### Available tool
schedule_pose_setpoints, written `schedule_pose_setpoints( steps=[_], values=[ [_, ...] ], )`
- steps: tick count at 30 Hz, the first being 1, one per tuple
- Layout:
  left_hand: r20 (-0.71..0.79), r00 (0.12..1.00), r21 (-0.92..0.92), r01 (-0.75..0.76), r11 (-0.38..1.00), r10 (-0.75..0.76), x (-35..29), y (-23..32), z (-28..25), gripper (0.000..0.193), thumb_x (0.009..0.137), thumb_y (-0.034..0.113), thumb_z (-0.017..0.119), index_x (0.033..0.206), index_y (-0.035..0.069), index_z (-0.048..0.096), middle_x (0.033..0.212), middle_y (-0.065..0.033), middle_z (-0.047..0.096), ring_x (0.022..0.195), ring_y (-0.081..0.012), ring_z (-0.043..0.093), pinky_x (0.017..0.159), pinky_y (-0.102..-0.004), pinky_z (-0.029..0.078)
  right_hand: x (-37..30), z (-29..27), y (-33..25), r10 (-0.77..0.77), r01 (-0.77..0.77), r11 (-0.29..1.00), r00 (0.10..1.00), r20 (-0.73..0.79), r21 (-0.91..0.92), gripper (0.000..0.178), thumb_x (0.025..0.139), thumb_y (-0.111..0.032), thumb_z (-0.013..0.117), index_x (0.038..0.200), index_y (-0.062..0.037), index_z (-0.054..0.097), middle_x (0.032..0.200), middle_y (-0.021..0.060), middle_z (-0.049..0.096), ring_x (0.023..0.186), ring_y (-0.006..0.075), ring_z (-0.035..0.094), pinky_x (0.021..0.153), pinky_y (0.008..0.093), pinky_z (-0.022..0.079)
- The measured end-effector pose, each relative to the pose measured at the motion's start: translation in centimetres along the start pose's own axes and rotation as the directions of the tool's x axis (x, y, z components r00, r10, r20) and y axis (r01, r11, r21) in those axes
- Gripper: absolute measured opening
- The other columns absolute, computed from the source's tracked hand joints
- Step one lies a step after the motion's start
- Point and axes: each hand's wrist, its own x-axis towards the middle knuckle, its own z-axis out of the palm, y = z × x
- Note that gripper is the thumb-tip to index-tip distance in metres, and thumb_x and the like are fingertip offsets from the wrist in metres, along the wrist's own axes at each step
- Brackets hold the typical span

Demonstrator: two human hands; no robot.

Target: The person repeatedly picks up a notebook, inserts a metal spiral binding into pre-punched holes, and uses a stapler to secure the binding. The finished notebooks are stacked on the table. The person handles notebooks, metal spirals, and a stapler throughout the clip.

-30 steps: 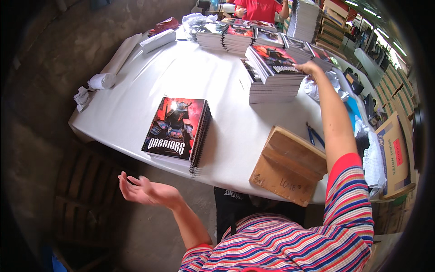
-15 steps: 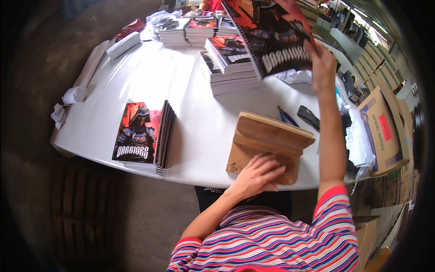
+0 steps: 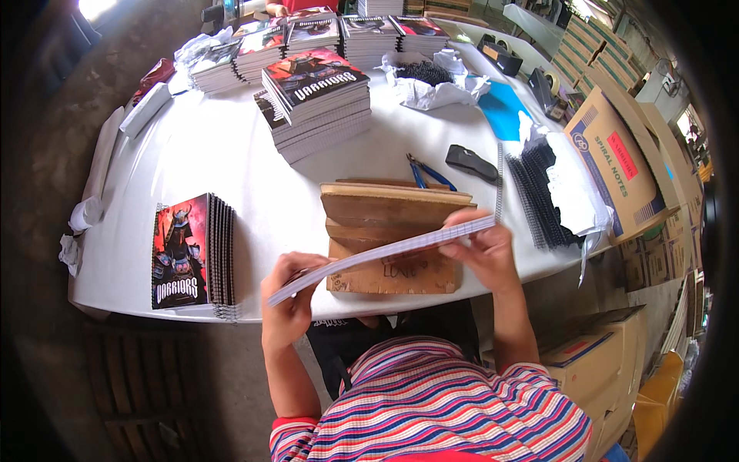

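Between my two hands is a notebook, seen edge-on with its white page edge toward me. Its left end is in my left hand, closed with fingers and thumb around the corner. My right hand pinches the other end, which sits higher. Behind and partly below the notebook stands a stepped wooden stand at the table's near edge. To the left lies a stack of spiral-bound notebooks with red and black covers. Beyond the stand rises a pile of notebooks with white page edges.
Blue-handled pliers and a black elongated object lie behind the stand. Black spiral coils and a cardboard box are at right. More notebook stacks line the far side, near another person's red sleeve.
My right hand has brought the notebook down from the far pile toward me. My left hand has left the wooden stand and now grips the notebook's left end. The view has shifted.
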Motion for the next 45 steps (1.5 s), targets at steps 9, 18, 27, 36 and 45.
schedule_pose_setpoints(
  steps=[9,18,27,36,45],
  values=[
    [0.048,0.987,0.518,0.106,0.849,-0.152,-2.4,-7.5,0.8,0.045,0.075,-0.003,0.065,0.115,0.000,0.044,0.091,-0.0212,0.061,0.082,-0.0302,0.062,0.073,-0.0365,0.046,-4.1,0.9,5.9,0.043,-0.027,0.820,0.999,0.014,-0.572,0.040,0.091,-0.013,0.053,0.124,0.0015,0.034,0.103,0.0128,0.058,0.093,0.0230,0.057,0.083,0.0308,0.044],
    [-0.189,0.981,-0.041,-0.046,0.998,0.038,8.5,-5.7,0.9,0.027,0.084,-0.011,0.052,0.105,0.000,0.041,0.098,-0.0103,0.061,0.092,-0.0133,0.057,0.081,-0.0245,0.043,6.7,1.4,-2.7,-0.316,0.203,0.830,0.939,-0.137,-0.520,0.023,0.089,-0.006,0.052,0.109,-0.0022,0.040,0.086,0.0177,0.062,0.083,0.0359,0.062,0.070,0.0314,0.046],
    [-0.208,0.975,0.130,0.108,0.986,-0.080,6.0,-10.8,1.3,0.030,0.083,-0.009,0.053,0.105,0.001,0.035,0.097,-0.0139,0.062,0.093,-0.0183,0.060,0.079,-0.0268,0.045,7.1,-1.1,-0.6,-0.052,0.055,0.862,0.998,0.021,-0.503,0.024,0.090,-0.015,0.053,0.110,-0.0055,0.045,0.079,0.0108,0.063,0.071,0.0227,0.062,0.066,0.0325,0.046],
    [-0.137,0.969,0.416,0.244,0.876,-0.205,3.5,-11.5,2.0,0.036,0.078,-0.008,0.051,0.110,0.000,0.037,0.097,-0.0241,0.058,0.091,-0.0418,0.057,0.075,-0.0430,0.046,10.0,-19.4,13.1,0.129,-0.671,0.265,0.737,-0.664,-0.693,0.048,0.079,-0.028,0.061,0.116,-0.0062,0.039,0.104,0.0246,0.060,0.099,0.0406,0.057,0.085,0.0465,0.044],
    [-0.131,0.832,0.660,-0.332,0.674,0.539,7.6,-0.5,8.3,0.061,0.080,0.020,0.066,0.129,0.000,0.038,0.126,-0.0169,0.044,0.127,-0.0349,0.033,0.104,-0.0488,0.025,10.1,-15.1,4.4,0.197,-0.412,0.718,0.893,-0.404,-0.561,0.042,0.087,-0.007,0.042,0.128,-0.0127,0.049,0.104,0.0152,0.053,0.076,0.0182,0.057,0.062,0.0286,0.048]
  ],
)
